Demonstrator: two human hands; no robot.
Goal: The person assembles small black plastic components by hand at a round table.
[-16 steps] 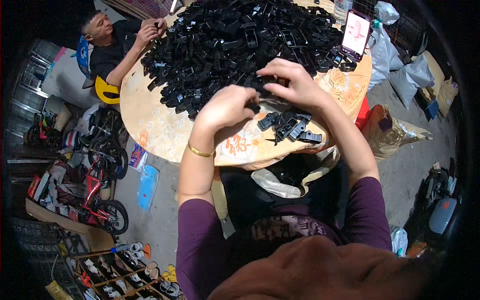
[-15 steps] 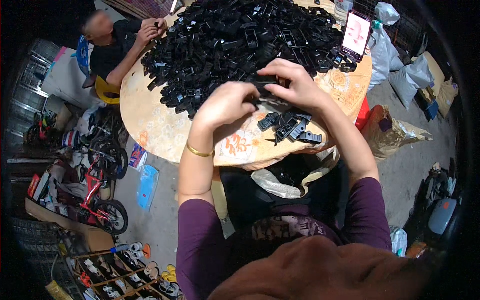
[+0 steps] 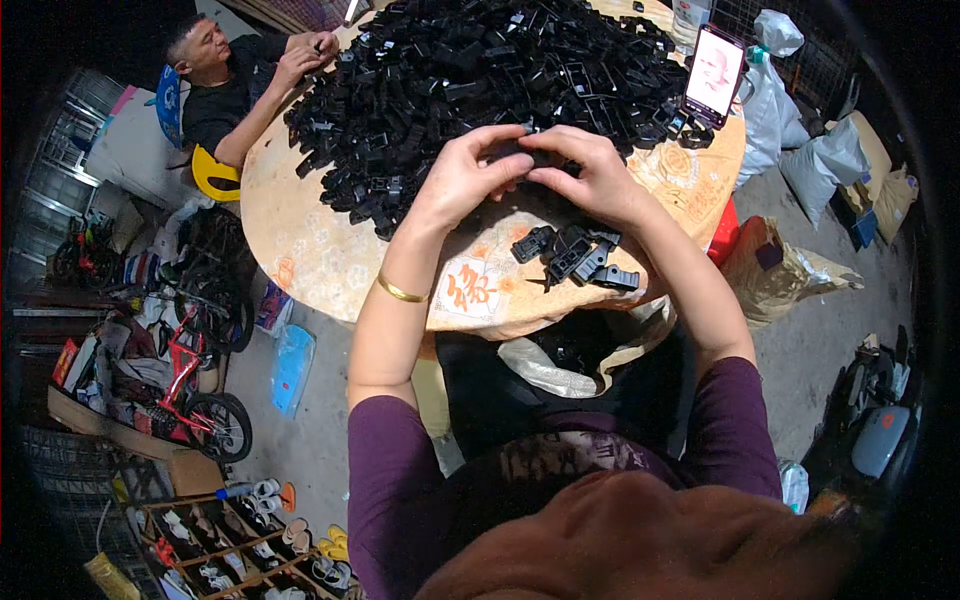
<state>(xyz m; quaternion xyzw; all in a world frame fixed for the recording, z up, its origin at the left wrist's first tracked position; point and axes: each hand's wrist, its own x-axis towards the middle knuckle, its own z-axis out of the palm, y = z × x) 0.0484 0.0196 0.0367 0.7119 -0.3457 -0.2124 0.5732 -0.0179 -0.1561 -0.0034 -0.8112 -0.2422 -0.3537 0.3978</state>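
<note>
Parts heap (image 3: 480,80) on table (image 3: 300,250); phone (image 3: 713,72) right.

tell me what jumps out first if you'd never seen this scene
A huge heap of black plastic parts covers the far half of the round table. At its near edge the left hand and right hand meet on one black piece. A lit phone stands at the right, and another person works at the far left.

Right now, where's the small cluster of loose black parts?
In the head view, the small cluster of black parts lies on the round table near its front edge, just below the right hand.
</note>
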